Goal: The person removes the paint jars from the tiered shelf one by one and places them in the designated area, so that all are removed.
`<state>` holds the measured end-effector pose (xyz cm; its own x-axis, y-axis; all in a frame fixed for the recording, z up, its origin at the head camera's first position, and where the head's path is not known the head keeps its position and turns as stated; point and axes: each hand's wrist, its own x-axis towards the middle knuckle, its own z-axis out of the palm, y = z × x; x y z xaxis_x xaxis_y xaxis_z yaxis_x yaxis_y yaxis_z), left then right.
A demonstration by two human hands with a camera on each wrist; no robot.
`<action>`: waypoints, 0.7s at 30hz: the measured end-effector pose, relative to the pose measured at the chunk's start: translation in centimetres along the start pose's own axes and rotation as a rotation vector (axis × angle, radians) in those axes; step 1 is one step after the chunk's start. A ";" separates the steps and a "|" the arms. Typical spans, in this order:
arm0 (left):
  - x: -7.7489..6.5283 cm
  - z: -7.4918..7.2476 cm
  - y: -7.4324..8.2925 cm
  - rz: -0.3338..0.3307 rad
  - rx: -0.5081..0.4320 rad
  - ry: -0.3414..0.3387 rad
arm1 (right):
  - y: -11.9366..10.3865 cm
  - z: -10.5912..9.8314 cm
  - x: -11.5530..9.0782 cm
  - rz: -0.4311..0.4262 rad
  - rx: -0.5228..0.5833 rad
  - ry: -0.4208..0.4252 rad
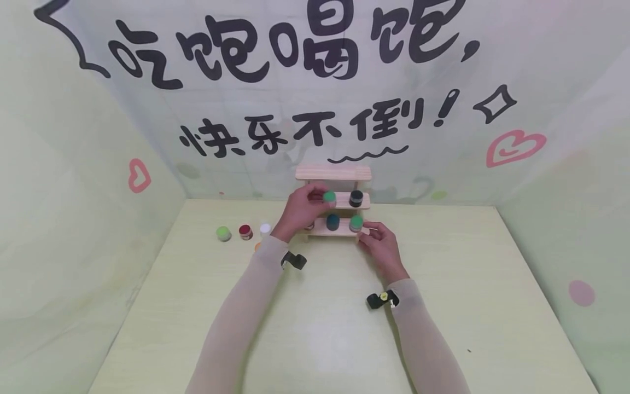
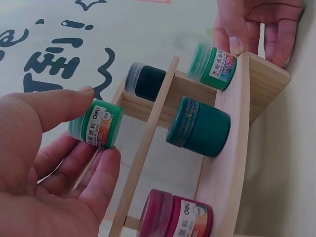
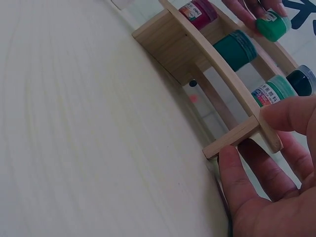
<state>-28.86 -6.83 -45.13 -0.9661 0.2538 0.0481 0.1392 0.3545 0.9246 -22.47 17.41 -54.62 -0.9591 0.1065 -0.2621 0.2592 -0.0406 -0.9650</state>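
Observation:
My left hand (image 1: pixel 301 210) pinches a small green paint jar (image 2: pixel 102 123) between thumb and fingers, at the left part of the middle tier of a wooden rack (image 1: pixel 333 173). Whether the jar touches that tier, I cannot tell. A dark paint jar (image 1: pixel 356 198) stands to its right on the same tier. The lower tier carries a magenta jar (image 2: pixel 177 215), a teal jar (image 1: pixel 332 221) and another green jar (image 1: pixel 356 223). With thumb and fingers, my right hand (image 1: pixel 384 249) grips the rack's lower right end, beside that second green jar.
Left of the rack, on the pale table (image 1: pixel 325 328), stand a light green jar (image 1: pixel 223 233), a dark red jar (image 1: pixel 245 232) and a white-topped jar (image 1: pixel 265 229). An orange thing (image 1: pixel 258 247) is mostly hidden by the left sleeve. A lettered cloth backdrop rises behind the rack.

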 end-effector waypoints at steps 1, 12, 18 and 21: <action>-0.3 -0.2 0.0 -0.003 0.002 -0.001 | 0.0 0.0 0.0 -0.003 0.000 -0.001; -2.9 -2.1 -1.5 0.005 -0.030 0.023 | 0.2 -0.1 0.0 -0.004 -0.029 0.001; -4.2 -3.1 -2.2 0.024 -0.021 0.051 | 0.1 0.0 -0.1 -0.009 -0.049 0.001; -4.9 -3.8 -2.4 0.021 -0.019 0.061 | 0.1 0.1 -0.1 -0.011 -0.046 -0.001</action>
<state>-25.24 -12.35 -46.19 -0.9745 0.2051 0.0904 0.1562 0.3321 0.9302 -22.41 17.31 -54.66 -0.9622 0.1054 -0.2513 0.2533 0.0060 -0.9674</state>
